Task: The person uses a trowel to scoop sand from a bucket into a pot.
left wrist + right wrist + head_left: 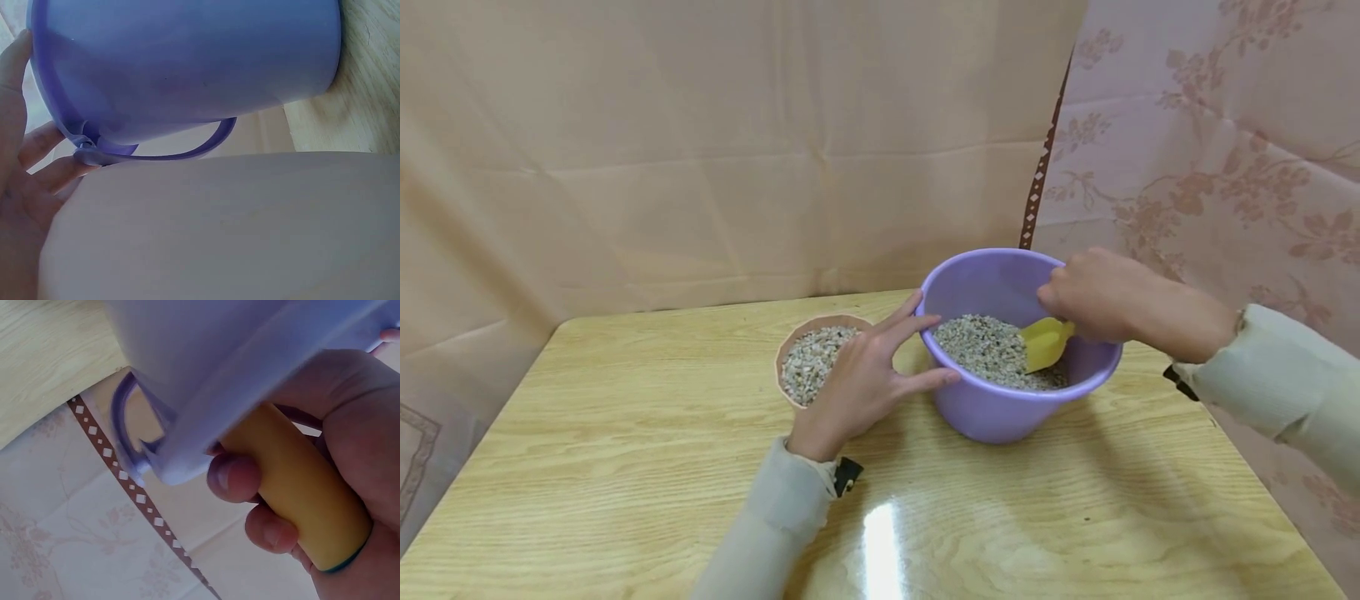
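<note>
A purple bucket (992,412) stands on the table, part filled with small pale gravel (985,346). Inside it, the blade of a yellow scoop (1043,342) dips into the gravel. My right hand (1101,296) grips the scoop; in the right wrist view its fingers wrap around the yellow handle (306,494). My left hand (872,367) rests spread against the bucket's left rim, fingers and thumb fairly straight. The left wrist view shows those fingertips touching the rim beside the purple bail handle (187,153). Partly behind my left hand sits a peach bowl (784,346) of similar gravel.
The wood-grain table (625,467) ends at a back edge against a beige cloth (737,167). On the right hangs a pinkish flowered cloth (1240,167). In the left wrist view, the pale side of the bowl (219,225) fills the lower part.
</note>
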Motion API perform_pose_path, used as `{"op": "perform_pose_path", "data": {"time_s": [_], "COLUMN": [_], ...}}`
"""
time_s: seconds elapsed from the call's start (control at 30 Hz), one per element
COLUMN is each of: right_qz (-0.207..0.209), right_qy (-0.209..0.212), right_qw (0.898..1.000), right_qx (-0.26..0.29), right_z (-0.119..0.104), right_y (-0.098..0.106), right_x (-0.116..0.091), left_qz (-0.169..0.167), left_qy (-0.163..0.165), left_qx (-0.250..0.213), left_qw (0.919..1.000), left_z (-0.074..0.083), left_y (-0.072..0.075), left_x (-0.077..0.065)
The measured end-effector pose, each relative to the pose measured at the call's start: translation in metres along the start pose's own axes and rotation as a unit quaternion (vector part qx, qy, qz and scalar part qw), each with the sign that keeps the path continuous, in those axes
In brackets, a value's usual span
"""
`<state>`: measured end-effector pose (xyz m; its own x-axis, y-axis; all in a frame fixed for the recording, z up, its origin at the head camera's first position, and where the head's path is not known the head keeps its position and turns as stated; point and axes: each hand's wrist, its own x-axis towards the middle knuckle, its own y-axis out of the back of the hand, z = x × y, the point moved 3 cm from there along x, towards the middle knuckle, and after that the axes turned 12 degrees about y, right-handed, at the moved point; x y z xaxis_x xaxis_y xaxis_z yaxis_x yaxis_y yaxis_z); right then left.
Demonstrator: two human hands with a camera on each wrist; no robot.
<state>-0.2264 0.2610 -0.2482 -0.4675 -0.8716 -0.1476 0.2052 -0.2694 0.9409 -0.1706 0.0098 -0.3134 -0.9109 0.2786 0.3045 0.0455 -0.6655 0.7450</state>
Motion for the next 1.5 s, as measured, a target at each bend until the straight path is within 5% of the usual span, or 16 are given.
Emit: {"op": "perform_pose_path", "data": {"time_s": [1.13,1.5], "right_qz": [0.077,0.07], "right_qy": [0.036,0.035], "right_qw": [0.996,0.995], "right_qx": [0.04,0.059], "right_z": [0.001,0.004], "right_y": [-0.019,-0.021], "right_x": [-0.005,-0.003], "left_qz": [-0.001,0.001], "left_qy": [-0.005,-0.012], "left_qx": [-0.002,0.002], "left_qw": [1.0,0.9999], "left_z": [-0.004,-0.003], "left_y": [-0.002,0.0], "left_x": [0.0,0.001]}}
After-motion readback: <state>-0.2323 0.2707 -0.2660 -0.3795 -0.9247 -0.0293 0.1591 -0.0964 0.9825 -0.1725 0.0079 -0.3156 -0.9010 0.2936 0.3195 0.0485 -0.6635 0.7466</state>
